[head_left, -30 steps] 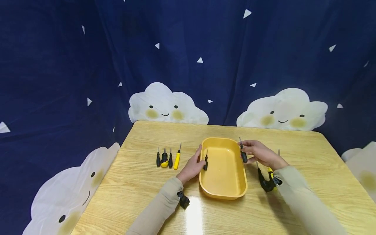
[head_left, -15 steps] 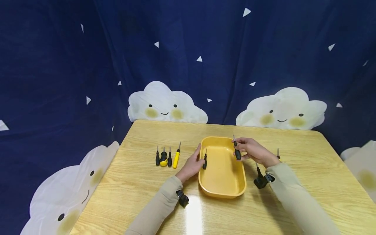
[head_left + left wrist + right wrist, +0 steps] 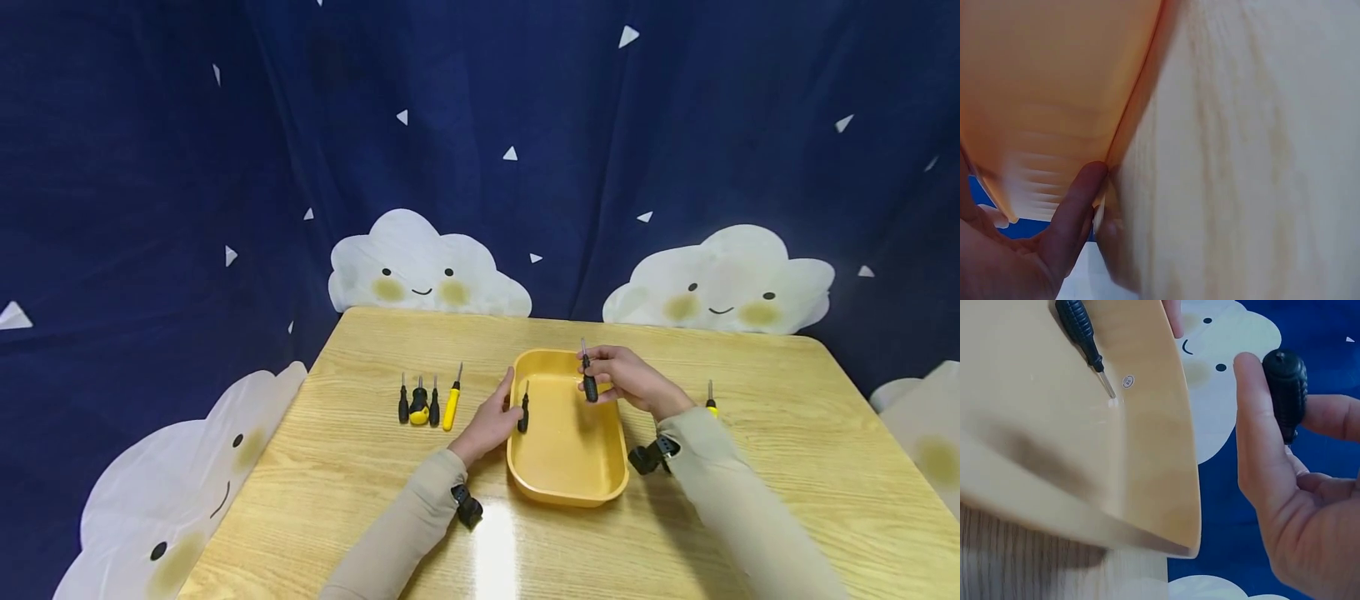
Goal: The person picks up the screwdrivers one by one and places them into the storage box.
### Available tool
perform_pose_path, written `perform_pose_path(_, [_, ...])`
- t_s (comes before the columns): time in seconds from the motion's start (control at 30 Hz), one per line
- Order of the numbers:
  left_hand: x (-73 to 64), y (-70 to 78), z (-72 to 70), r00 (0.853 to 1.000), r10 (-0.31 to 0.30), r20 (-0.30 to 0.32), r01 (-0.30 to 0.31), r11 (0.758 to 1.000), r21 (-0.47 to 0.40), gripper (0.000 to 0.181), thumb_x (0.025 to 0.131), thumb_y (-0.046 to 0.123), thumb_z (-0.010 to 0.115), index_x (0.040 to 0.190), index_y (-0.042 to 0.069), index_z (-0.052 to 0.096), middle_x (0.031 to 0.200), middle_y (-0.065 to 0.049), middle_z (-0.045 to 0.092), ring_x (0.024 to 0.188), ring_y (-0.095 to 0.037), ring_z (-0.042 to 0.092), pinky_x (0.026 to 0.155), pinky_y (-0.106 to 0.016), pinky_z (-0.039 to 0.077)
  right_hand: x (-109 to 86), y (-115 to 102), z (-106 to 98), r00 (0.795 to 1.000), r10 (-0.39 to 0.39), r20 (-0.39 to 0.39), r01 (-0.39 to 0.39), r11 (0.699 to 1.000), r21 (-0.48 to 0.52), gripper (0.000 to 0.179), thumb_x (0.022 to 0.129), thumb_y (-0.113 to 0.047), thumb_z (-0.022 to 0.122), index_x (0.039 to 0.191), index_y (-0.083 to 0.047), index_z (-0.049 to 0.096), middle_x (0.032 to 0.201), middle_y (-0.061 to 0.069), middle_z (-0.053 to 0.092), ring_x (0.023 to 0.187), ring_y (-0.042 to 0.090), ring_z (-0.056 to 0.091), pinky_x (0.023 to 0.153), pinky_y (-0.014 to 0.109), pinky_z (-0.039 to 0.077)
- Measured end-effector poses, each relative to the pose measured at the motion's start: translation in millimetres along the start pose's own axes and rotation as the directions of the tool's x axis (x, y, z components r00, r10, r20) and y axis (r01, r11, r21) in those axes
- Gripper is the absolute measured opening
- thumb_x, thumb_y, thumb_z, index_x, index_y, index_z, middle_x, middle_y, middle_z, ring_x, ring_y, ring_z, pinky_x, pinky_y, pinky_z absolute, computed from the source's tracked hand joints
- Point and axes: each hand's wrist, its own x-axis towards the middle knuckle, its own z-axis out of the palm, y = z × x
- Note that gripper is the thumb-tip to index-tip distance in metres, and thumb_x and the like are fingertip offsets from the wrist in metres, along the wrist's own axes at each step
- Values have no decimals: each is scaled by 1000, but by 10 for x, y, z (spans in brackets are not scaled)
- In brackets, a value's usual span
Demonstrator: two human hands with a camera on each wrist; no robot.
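My left hand (image 3: 489, 427) grips the left wall of a yellow plastic tray (image 3: 567, 498), thumb over the rim; in the left wrist view its fingers (image 3: 1075, 209) lie against the outside of the wall. My right hand (image 3: 633, 382) pinches a black-handled screwdriver (image 3: 590, 388) above the tray's right side, blade pointing up and away. From the right wrist, the ribbed handle (image 3: 1286, 390) shows between thumb and finger, clear of the tray. Another black screwdriver (image 3: 523, 418) lies inside the tray along the left wall, near my left thumb.
Left of the tray is a row of several screwdrivers, among them a black one (image 3: 403, 408), a stubby black-and-yellow one (image 3: 419, 410) and a yellow one (image 3: 452, 408). A yellow-handled screwdriver (image 3: 712, 408) is partly hidden behind my right sleeve. The wooden table (image 3: 360, 508) meets a blue curtain (image 3: 480, 108).
My right hand has moved left with the screwdriver, from the tray's right rim to over its inside. My left hand and the tray have stayed in place.
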Motion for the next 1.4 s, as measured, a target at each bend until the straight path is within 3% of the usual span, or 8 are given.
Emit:
perform_pose_path(0.23, [20, -48, -2, 1000, -13, 7, 13, 1000, -1, 74, 91, 17, 46, 153, 27, 8, 141, -14, 43, 107, -20, 55, 71, -29, 51, 68, 24, 69, 1000, 18, -16, -17, 998, 58, 39, 92, -2, 46, 128, 10, 38, 106, 16, 50, 83, 22, 63, 69, 38, 56])
perform_pose_path(0.67, [35, -45, 6, 1000, -15, -4, 15, 1000, 13, 73, 91, 18, 46, 153, 28, 9, 147, -14, 35, 97, -19, 59, 66, -28, 51, 205, 76, 145, 1000, 19, -19, -17, 997, 80, 38, 92, -2, 46, 127, 11, 36, 103, 16, 50, 80, 21, 63, 67, 38, 56])
perform_pose_path(0.97, [33, -54, 8, 1000, -24, -9, 24, 1000, 12, 73, 90, 18, 45, 153, 27, 9, 143, -14, 42, 96, -19, 57, 65, -27, 50, 279, 131, 226, 998, 54, -29, -53, 998, 23, 42, 91, -4, 50, 127, 13, 37, 101, 14, 52, 82, 24, 61, 71, 46, 54])
perform_pose_path(1.4, [32, -60, 19, 999, -21, -28, 21, 1000, 12, 74, 89, 18, 48, 153, 27, 13, 133, -13, 51, 96, -18, 57, 69, -28, 50, 369, 219, 358, 997, 65, -46, -65, 998, -6, 33, 91, -3, 50, 119, 11, 42, 102, 21, 52, 72, 20, 60, 62, 39, 56])
